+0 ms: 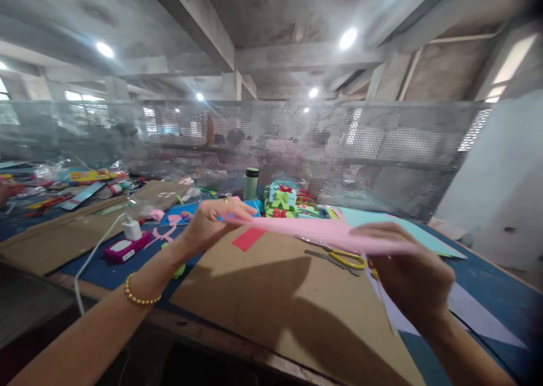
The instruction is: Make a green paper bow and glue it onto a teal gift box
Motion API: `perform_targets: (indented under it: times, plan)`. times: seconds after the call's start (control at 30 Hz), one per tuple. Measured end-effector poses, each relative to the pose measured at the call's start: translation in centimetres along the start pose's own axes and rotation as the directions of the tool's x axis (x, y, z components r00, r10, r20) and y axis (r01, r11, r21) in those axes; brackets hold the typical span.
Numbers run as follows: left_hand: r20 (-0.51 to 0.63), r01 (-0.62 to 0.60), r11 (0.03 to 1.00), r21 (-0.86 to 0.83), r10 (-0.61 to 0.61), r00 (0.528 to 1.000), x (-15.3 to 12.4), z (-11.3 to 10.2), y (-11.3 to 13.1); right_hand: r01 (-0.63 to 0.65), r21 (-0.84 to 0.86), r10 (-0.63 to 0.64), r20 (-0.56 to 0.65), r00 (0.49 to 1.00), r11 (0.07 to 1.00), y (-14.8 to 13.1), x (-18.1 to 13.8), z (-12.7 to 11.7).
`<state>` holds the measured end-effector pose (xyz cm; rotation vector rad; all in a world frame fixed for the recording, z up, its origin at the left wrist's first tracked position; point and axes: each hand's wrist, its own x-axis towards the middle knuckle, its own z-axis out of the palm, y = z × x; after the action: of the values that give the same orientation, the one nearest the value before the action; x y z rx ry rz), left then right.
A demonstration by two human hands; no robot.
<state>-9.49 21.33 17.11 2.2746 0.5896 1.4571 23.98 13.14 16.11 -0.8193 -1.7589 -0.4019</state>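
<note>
A pink sheet (305,229), thin and seen nearly edge-on, is stretched between my two hands above the cardboard. My left hand (214,222) pinches its left end between thumb and fingers. At the other end my right hand (407,267) grips it, fingers over the top; some of those fingers are blurred. Scissors with yellow handles (345,259) lie on the cardboard (271,295) below the sheet. A red paper rectangle (249,239) rests there too, just right of my left hand.
A purple power strip (127,247) with a white charger (132,228) and cable sits at left. Pink cut scraps (167,230) lie beside it. Behind stand a green tumbler (251,184) and colourful bow-like crafts (280,199). Pale blue sheets (418,233) and lilac sheets (479,312) lie at right.
</note>
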Motion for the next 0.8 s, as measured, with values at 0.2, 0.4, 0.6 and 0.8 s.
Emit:
perform_targets:
  times: [0.2,0.4,0.6,0.8]
  plan:
    - [0.316,-0.315,0.825,0.469,0.176,0.932,-8.1,3.9,-3.7,0.038,0.056,-0.061,0.505,0.861,0.998,1.6,-9.0,1.1]
    - [0.425,-0.281,0.870,0.404,0.093,0.900,-10.0,5.1,-5.2,-0.182,0.068,0.088,0.677,0.731,0.981,1.5,-10.2,2.2]
    - [0.609,-0.329,0.839,0.433,-0.003,0.794,-9.4,3.8,-3.3,-0.113,-0.098,0.148,0.766,0.625,0.989,-1.7,-8.3,1.0]
    - [0.621,-0.321,0.847,0.424,-0.014,0.784,-10.3,3.5,-2.4,0.090,-0.199,0.122,0.836,0.535,0.976,-3.6,-8.9,0.6]
